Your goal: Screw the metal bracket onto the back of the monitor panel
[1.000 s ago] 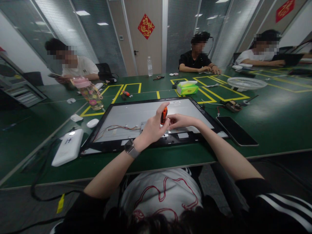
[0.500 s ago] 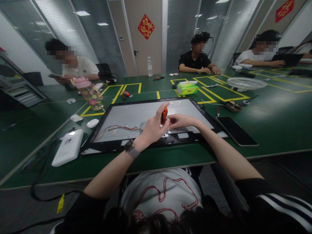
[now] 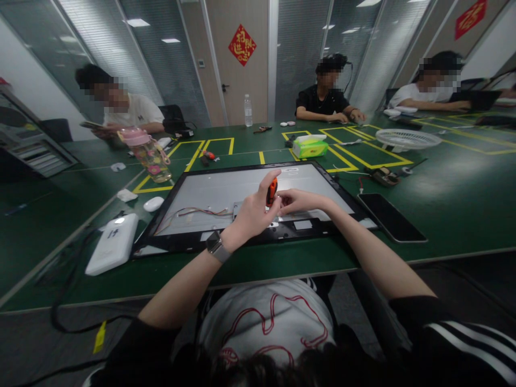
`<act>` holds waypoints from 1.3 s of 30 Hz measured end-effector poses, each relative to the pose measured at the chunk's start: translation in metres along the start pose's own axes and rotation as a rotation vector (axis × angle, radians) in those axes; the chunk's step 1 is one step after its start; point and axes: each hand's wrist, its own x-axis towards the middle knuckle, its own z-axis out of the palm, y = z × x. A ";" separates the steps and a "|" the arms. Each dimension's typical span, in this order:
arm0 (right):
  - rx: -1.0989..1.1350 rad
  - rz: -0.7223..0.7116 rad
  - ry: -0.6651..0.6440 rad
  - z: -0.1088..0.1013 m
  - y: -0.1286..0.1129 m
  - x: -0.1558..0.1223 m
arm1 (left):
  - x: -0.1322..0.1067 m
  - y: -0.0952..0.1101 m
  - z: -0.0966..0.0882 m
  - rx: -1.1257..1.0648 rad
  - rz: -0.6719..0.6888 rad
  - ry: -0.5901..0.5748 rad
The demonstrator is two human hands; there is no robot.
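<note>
My left hand (image 3: 255,213), with a grey-banded watch (image 3: 217,246) on the wrist, is closed around the orange-and-black handle of a screwdriver (image 3: 272,192). The tool stands roughly upright over a flat display panel (image 3: 226,185) with a grey back and black frame. Its lower end is hidden behind my fingers. Just to the right, my right hand (image 3: 302,200) has its fingers curled together close to the screwdriver; whatever they pinch is too small to tell. Thin coloured wires (image 3: 201,211) run across the panel to a metal piece (image 3: 236,208), partly covered by my left hand.
A white power bank (image 3: 113,244), a white case (image 3: 153,203) and a pink-lidded bottle (image 3: 145,153) stand left. A phone (image 3: 392,216) lies right of the panel. Beyond are a tissue pack (image 3: 310,146), a white fan grille (image 3: 408,138) and several people seated across the green table.
</note>
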 end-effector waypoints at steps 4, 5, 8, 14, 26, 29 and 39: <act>-0.006 0.000 -0.001 0.000 0.000 -0.001 | 0.000 0.001 -0.001 -0.004 0.002 -0.016; -0.007 0.000 0.002 0.000 0.000 -0.001 | 0.000 0.001 -0.001 -0.003 0.001 -0.021; -0.010 -0.002 0.002 0.000 0.002 0.000 | 0.000 0.001 0.000 0.001 0.003 -0.022; -0.033 -0.006 0.005 0.001 0.004 0.001 | -0.002 0.000 0.003 0.032 0.044 -0.027; -0.030 -0.017 0.017 0.001 0.005 0.001 | -0.004 0.006 0.005 0.111 0.140 -0.050; -0.023 -0.013 0.033 0.001 0.002 0.000 | -0.004 0.007 0.005 0.117 0.156 -0.053; -0.013 -0.025 0.030 0.001 0.000 0.000 | -0.003 0.008 0.005 0.115 0.163 -0.057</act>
